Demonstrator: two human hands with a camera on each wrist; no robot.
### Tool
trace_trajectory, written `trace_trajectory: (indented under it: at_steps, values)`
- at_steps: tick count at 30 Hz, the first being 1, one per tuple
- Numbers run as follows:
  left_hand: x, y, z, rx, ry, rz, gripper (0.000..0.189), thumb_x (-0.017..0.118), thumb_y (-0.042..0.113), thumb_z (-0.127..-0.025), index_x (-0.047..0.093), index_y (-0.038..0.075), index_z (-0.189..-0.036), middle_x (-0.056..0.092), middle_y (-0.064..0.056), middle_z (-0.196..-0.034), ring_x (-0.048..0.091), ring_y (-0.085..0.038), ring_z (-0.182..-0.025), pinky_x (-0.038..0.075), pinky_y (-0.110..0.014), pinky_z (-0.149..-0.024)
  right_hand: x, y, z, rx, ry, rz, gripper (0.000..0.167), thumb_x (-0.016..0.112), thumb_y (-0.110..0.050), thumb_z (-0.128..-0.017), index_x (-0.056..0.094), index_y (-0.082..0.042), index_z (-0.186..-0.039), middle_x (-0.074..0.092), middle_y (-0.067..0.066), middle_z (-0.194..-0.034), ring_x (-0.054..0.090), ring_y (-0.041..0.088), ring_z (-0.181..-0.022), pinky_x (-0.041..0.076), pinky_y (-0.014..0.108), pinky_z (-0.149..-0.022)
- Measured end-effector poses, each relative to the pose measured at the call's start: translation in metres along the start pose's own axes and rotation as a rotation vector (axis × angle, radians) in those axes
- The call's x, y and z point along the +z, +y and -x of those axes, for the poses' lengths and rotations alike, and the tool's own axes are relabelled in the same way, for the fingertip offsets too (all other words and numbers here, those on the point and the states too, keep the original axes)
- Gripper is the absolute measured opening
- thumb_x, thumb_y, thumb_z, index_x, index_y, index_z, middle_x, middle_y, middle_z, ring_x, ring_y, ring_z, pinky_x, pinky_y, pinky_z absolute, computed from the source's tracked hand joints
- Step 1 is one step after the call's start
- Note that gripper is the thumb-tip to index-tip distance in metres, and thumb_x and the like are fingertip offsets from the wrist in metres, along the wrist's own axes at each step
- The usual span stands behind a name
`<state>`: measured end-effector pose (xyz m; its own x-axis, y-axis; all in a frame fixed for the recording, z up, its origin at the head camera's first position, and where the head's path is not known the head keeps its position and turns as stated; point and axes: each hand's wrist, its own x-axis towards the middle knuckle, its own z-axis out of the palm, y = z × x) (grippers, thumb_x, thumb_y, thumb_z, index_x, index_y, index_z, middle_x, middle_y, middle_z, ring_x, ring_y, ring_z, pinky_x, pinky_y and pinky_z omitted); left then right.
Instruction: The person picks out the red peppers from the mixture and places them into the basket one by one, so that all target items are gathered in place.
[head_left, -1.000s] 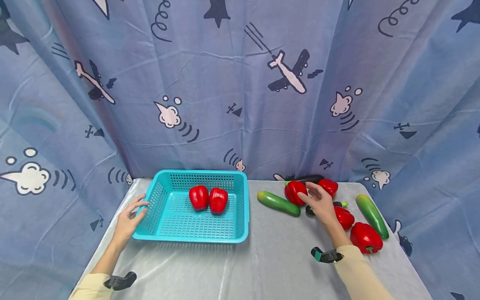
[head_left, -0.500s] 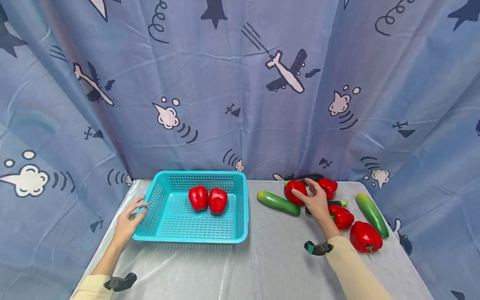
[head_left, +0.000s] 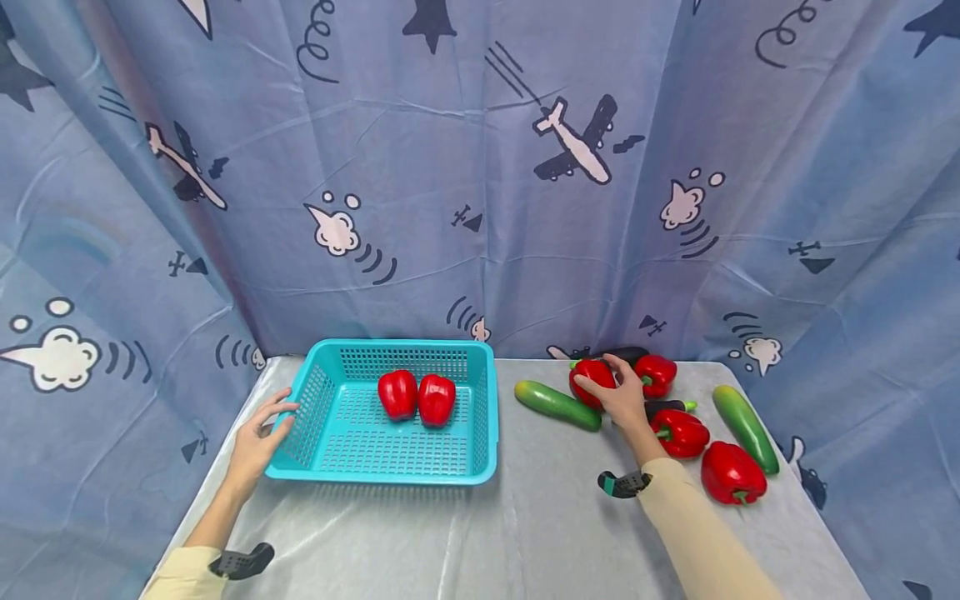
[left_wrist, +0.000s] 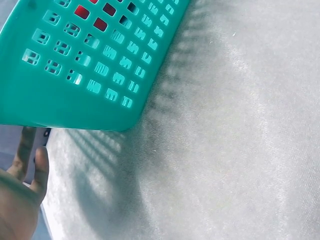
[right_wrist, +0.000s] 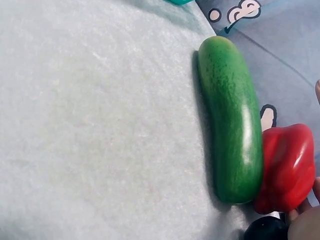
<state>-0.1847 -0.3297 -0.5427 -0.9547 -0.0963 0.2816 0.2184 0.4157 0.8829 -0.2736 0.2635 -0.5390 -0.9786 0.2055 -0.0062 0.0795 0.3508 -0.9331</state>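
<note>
My left hand is at the left side of a turquoise plastic basket, fingers spread and fingertips at its rim. In the left wrist view one fingertip passes behind the basket's edge. Two red bell peppers lie inside the basket. On the table's right side, my right hand spreads thumb and fingers about another red bell pepper. The right wrist view shows fingertips beside that bell pepper at the frame's edge; firm contact cannot be made out. A green cucumber lies left of it.
Right of my right hand lie more red bell peppers and a second cucumber. A dark eggplant rests at the back, and another eggplant lies partly behind the hand. A patterned blue curtain surrounds the grey-white table.
My right hand and forearm have shifted left and slightly back, bringing the thumb across the front of the bell pepper. The left hand, basket and vegetables have stayed put.
</note>
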Motion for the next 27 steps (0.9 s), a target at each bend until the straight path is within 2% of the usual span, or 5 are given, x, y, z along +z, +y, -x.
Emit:
trace_trajectory:
  at_steps: [10, 20, 27]
  values:
    - [0.000, -0.001, -0.002, 0.003, 0.006, 0.017, 0.027, 0.063, 0.008, -0.102, 0.064, -0.008, -0.124, 0.046, -0.018, -0.151, 0.039, -0.008, -0.137, 0.037, -0.015, -0.095, 0.010, 0.000, -0.008, -0.025, 0.023, 0.046, 0.075, 0.081, -0.021, -0.089, 0.042, -0.005, -0.151, 0.040, 0.024, -0.150, 0.037, 0.042, -0.135, 0.038, 0.057, -0.107]
    - [0.001, -0.001, 0.000, 0.000, 0.006, 0.012, 0.027, 0.062, 0.008, -0.102, 0.064, -0.008, -0.124, 0.046, -0.019, -0.151, 0.040, -0.006, -0.134, 0.037, -0.015, -0.093, 0.014, 0.004, -0.014, -0.018, 0.027, 0.092, 0.065, 0.079, -0.010, -0.089, 0.049, -0.005, -0.146, 0.042, 0.026, -0.147, 0.037, 0.046, -0.134, 0.039, 0.060, -0.104]
    - [0.002, 0.000, 0.000, 0.006, 0.012, 0.012, 0.026, 0.062, 0.007, -0.102, 0.065, -0.008, -0.124, 0.046, -0.019, -0.151, 0.040, -0.005, -0.134, 0.037, -0.015, -0.093, 0.016, 0.005, -0.013, -0.053, 0.042, 0.098, 0.058, 0.081, -0.012, -0.089, 0.056, -0.004, -0.140, 0.047, 0.024, -0.143, 0.040, 0.043, -0.132, 0.041, 0.059, -0.104]
